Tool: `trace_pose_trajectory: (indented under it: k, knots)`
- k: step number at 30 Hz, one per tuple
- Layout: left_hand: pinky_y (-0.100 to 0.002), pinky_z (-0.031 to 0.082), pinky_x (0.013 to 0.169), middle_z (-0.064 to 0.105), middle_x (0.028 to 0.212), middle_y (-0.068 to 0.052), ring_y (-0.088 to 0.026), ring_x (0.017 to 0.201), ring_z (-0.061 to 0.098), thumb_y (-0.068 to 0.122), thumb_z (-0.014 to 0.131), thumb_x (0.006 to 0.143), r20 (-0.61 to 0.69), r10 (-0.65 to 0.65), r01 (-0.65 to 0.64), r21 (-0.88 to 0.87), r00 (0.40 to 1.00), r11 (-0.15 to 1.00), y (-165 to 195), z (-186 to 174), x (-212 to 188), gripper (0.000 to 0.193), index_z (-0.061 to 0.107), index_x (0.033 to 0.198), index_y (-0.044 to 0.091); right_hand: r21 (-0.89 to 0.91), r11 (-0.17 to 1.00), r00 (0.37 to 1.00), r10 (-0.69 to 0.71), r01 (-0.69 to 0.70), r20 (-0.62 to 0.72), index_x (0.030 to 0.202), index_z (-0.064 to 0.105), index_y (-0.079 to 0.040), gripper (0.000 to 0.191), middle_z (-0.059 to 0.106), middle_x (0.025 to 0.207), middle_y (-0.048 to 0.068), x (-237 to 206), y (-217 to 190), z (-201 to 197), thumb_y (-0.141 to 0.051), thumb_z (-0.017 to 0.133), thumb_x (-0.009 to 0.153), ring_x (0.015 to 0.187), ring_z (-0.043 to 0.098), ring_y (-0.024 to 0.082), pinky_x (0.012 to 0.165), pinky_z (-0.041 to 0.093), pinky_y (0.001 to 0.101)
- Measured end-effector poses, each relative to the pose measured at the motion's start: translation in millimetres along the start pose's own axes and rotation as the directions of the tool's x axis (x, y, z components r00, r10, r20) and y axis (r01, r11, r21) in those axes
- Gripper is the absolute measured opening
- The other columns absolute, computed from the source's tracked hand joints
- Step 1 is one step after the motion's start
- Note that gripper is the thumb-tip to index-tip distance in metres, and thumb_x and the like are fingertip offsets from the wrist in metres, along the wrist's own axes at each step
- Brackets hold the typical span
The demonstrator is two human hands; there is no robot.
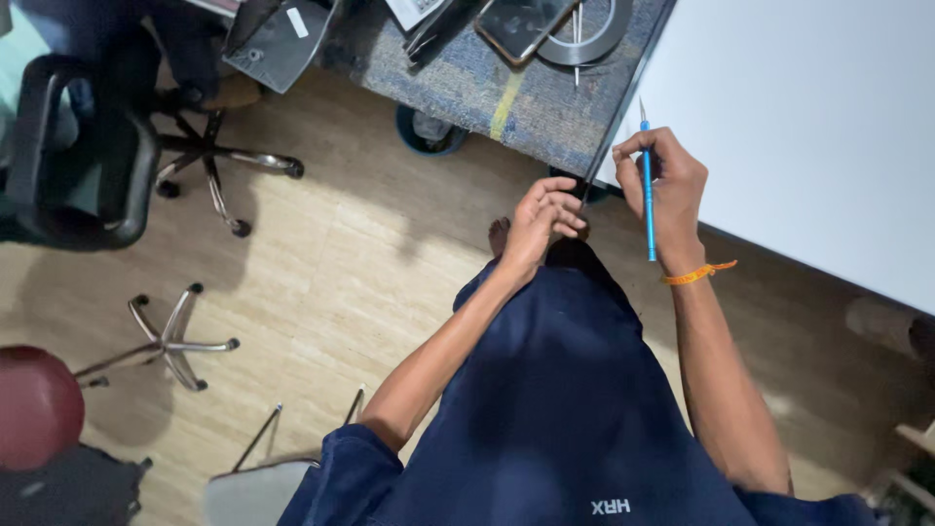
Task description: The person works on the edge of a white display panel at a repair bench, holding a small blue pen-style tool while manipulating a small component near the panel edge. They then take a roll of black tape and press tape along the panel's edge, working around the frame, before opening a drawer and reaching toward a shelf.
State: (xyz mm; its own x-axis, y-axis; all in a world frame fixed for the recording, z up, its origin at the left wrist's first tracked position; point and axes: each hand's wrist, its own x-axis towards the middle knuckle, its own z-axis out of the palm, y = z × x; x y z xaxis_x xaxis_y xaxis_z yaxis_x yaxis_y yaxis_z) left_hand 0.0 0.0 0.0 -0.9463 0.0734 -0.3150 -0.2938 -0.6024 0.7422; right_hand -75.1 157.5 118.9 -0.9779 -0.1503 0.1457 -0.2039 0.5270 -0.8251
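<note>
Overhead, right hand [660, 185] grips blue tool [648, 200]; left hand [542, 224] curled nearby.

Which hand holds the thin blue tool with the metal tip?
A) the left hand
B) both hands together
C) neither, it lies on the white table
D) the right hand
D: the right hand grips the blue tool upright beside the white table, while the left hand is apart from it.

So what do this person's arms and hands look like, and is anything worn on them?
Both arms are bare from short dark navy sleeves down. The left hand wears nothing, with no gloves or rings that I can see. The right hand is bare too, but an orange band circles its wrist.
</note>
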Motion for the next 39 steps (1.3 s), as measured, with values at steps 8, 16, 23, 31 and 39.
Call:
trace_pose_trajectory:
  k: [8, 16, 23, 31, 39]
  knots:
    - [-0.021, 0.057, 0.084, 0.074, 0.107, -0.004, -0.006, 0.097, 0.069, 0.007, 0.075, 0.095, -0.093, 0.33, -0.281, 0.342, 0.939, 0.897, 132.0, -44.0, -32.5, 0.03, 0.068, 0.123, 0.0, 0.065, 0.98, 0.967, -0.197, 0.188, 0.163, 0.101, 0.066, -0.002, 0.01, 0.063, 0.079, 0.007, 14.3, -109.5, 74.8, 0.0, 0.074, 0.095, 0.065, 0.053, 0.011, 0.06, 0.044, 0.0269]
    - [-0.021, 0.054, 0.072, 0.073, 0.092, 0.0, -0.004, 0.081, 0.064, 0.006, 0.077, 0.092, -0.098, 0.309, -0.214, 0.527, 0.946, 0.823, 278.0, -89.1, -71.6, 0.017, 0.074, 0.108, 0.0, 0.167, 0.919, 0.88, -0.392, 0.358, 0.269, 0.103, 0.065, -0.001, 0.012, 0.069, 0.093, 0.012, 53.7, -259.1, 118.0, 0.0, 0.072, 0.093, 0.081, 0.069, 0.024, 0.072, 0.054, 0.0348]
    - [-0.023, 0.054, 0.067, 0.07, 0.084, 0.001, -0.006, 0.074, 0.065, 0.007, 0.078, 0.091, -0.04, 0.195, -0.161, 0.416, 0.98, 0.895, 391.1, -126.6, -122.1, 0.011, 0.072, 0.097, 0.001, 0.096, 0.925, 0.898, -0.38, 0.367, 0.224, 0.136, 0.072, -0.005, 0.032, 0.063, 0.099, 0.017, 27.1, -359.3, 117.1, 0.003, 0.06, 0.107, 0.09, 0.064, 0.027, 0.082, 0.052, 0.0371]
    - [-0.024, 0.054, 0.065, 0.068, 0.082, -0.003, -0.008, 0.071, 0.064, 0.008, 0.076, 0.093, -0.011, 0.148, -0.14, 0.261, 0.989, 0.955, 512.2, -166.1, -172.6, 0.011, 0.069, 0.096, 0.001, 0.1, 0.943, 0.891, -0.332, 0.316, 0.309, 0.11, 0.069, -0.005, 0.015, 0.072, 0.094, 0.008, 1.5, -474.6, 145.6, -0.009, 0.073, 0.096, 0.075, 0.067, 0.014, 0.065, 0.052, 0.0275]
    - [-0.025, 0.056, 0.065, 0.069, 0.083, -0.004, -0.009, 0.071, 0.066, 0.008, 0.077, 0.091, -0.018, 0.108, -0.101, 0.239, 0.994, 0.966, 338.2, -416.5, -277.7, 0.012, 0.068, 0.095, 0.001, 0.104, 0.943, 0.889, -0.333, 0.316, 0.316, 0.103, 0.072, -0.003, 0.012, 0.072, 0.093, 0.009, -198.3, -356.8, 379.7, -0.006, 0.074, 0.092, 0.07, 0.066, 0.015, 0.064, 0.053, 0.028]
